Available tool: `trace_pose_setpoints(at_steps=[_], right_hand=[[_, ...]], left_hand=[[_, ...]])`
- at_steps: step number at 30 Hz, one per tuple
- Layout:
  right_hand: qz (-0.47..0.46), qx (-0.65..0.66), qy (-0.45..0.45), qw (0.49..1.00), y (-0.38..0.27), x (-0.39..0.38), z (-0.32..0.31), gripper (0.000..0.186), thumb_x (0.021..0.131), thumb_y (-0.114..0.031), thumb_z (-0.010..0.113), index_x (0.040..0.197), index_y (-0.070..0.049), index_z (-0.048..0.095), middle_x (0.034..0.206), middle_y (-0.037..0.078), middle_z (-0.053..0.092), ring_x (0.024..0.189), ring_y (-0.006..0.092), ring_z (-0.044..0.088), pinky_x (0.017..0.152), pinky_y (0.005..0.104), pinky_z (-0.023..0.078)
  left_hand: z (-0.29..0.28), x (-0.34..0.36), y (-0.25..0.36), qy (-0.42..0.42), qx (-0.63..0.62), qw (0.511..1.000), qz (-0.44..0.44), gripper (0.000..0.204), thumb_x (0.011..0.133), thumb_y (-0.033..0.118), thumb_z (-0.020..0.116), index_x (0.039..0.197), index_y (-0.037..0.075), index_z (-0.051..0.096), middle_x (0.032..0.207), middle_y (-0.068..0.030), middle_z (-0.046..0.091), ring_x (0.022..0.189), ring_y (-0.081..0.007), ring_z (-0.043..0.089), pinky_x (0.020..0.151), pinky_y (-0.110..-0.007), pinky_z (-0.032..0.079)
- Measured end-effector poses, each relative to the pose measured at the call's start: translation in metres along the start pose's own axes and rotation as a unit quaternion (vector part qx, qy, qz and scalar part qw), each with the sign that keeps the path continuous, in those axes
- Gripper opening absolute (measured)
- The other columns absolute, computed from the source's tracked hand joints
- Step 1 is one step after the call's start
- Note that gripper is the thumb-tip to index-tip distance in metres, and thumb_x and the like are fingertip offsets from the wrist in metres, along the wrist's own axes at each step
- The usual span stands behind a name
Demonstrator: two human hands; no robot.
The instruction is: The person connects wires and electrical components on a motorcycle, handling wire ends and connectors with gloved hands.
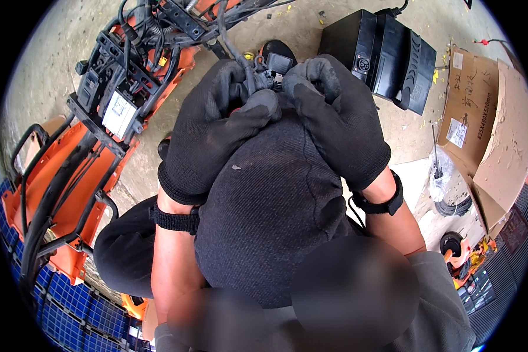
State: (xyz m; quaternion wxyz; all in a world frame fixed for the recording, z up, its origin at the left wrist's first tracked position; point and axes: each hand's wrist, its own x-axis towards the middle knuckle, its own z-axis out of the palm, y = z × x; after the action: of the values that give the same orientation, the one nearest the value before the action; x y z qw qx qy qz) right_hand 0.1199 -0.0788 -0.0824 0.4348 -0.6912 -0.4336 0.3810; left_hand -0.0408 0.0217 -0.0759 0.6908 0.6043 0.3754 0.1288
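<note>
Both my hands wear black work gloves and meet above my raised, dark-clothed knee (264, 176). My left hand (208, 132) is closed around the end of a thick black cable (231, 46), which comes down from the machine frame. At the cable's end is a small black connector (279, 63) with a squarish cap-like part. My right hand (346, 114) has its thumb and fingers pinched together at the connector's right side. Whatever lies between those fingertips is hidden by the glove. The tip of a shoe (276, 49) shows just beyond the connector.
An orange and black machine frame (70, 176) with tubes and wiring stands on the left. At the upper right sits a black battery-like case (364, 56) with a round socket. An opened cardboard box (472, 111) and a coil of black cable (453, 206) lie at right. Blue grid panels (82, 305) are at lower left.
</note>
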Motion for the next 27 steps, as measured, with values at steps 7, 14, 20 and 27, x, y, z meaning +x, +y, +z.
trace_pose_setpoints(at_steps=[7,14,20,27], right_hand=[[0.035,0.035,-0.012,0.999,-0.001,-0.001,-0.001,0.017,0.092,-0.011,0.054,0.1,0.001,0.062,0.087,0.006,0.065,0.081,0.01,0.059,0.074,0.025,0.047],[0.019,0.067,0.018,0.997,-0.004,-0.001,0.0,0.017,0.092,-0.01,0.053,0.099,0.002,0.061,0.087,0.006,0.063,0.08,0.0097,0.057,0.074,0.0257,0.047],[-0.02,0.013,-0.004,1.0,-0.004,0.006,-0.001,0.016,0.091,-0.011,0.054,0.098,0.001,0.061,0.087,0.007,0.064,0.082,0.0121,0.059,0.076,0.0267,0.047],[0.01,0.013,-0.008,1.0,-0.005,0.008,0.002,0.016,0.091,-0.012,0.055,0.097,0.001,0.061,0.086,0.008,0.063,0.08,0.0126,0.058,0.075,0.0275,0.047]], left_hand=[[0.0,0.001,0.001,-0.013,-0.023,1.0,-0.014,0.02,0.089,0.015,0.061,0.103,0.001,0.059,0.091,-0.0075,0.066,0.081,-0.0145,0.062,0.075,-0.028,0.049],[0.0,0.001,0.005,-0.005,-0.034,0.999,-0.017,0.033,0.081,0.007,0.066,0.111,-0.003,0.057,0.096,-0.0088,0.064,0.089,-0.0136,0.06,0.083,-0.028,0.048],[0.0,0.001,0.013,0.003,0.018,1.0,-0.005,0.028,0.082,0.008,0.068,0.106,-0.002,0.059,0.093,-0.0078,0.064,0.085,-0.0119,0.059,0.08,-0.028,0.048],[0.001,0.0,0.008,0.007,-0.021,1.0,-0.007,0.028,0.082,0.009,0.068,0.106,-0.003,0.059,0.093,-0.0089,0.065,0.086,-0.0125,0.059,0.08,-0.028,0.048]])
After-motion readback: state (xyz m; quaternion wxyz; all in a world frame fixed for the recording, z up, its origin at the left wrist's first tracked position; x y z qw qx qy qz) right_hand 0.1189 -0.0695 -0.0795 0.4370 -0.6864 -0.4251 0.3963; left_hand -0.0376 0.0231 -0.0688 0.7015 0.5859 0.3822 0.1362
